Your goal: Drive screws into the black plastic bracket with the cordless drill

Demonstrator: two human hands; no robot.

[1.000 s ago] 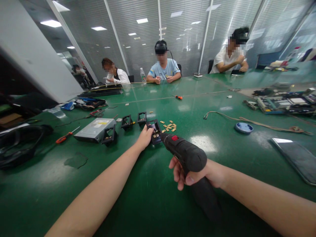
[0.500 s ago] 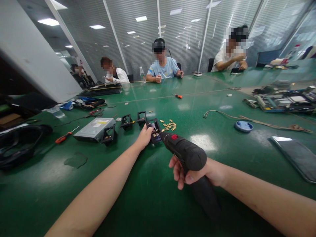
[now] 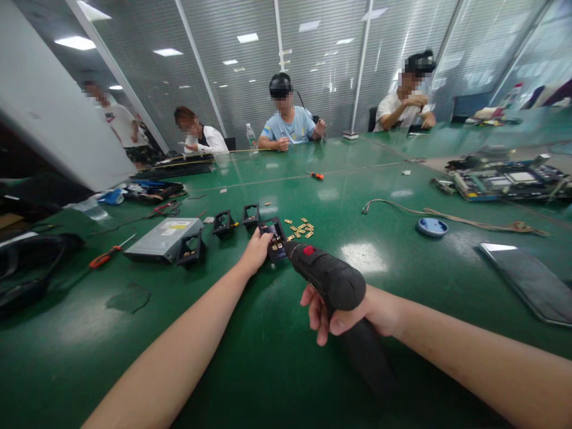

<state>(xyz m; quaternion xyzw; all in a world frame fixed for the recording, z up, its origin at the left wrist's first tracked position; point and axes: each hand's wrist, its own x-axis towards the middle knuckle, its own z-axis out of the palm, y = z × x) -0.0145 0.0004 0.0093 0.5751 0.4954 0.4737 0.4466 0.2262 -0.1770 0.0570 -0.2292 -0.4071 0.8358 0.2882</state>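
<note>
My left hand (image 3: 256, 250) is closed on the near left side of a black frame (image 3: 280, 250), which has small brass pieces in it. In my right hand (image 3: 333, 316) is a black cordless drill (image 3: 328, 274) with a red switch on top. Its front end points at the black frame; whether the tip touches it is hidden. Just beyond lies a loose group of small brass plates (image 3: 304, 228). Several similar black frames stand to the left, one of them (image 3: 251, 215) right behind my left hand.
A silver disc drive (image 3: 163, 238) and an orange screwdriver (image 3: 105, 257) lie to the left. On the right are a blue round lid (image 3: 431, 227), a phone (image 3: 527, 280), a strap (image 3: 473, 220) and circuit boards (image 3: 513, 179). People sit across the green table (image 3: 250, 369).
The whole view has shifted slightly, so the table things appear further left. A standing person has come into sight at the far left. My hands keep their hold on the frame and drill.
</note>
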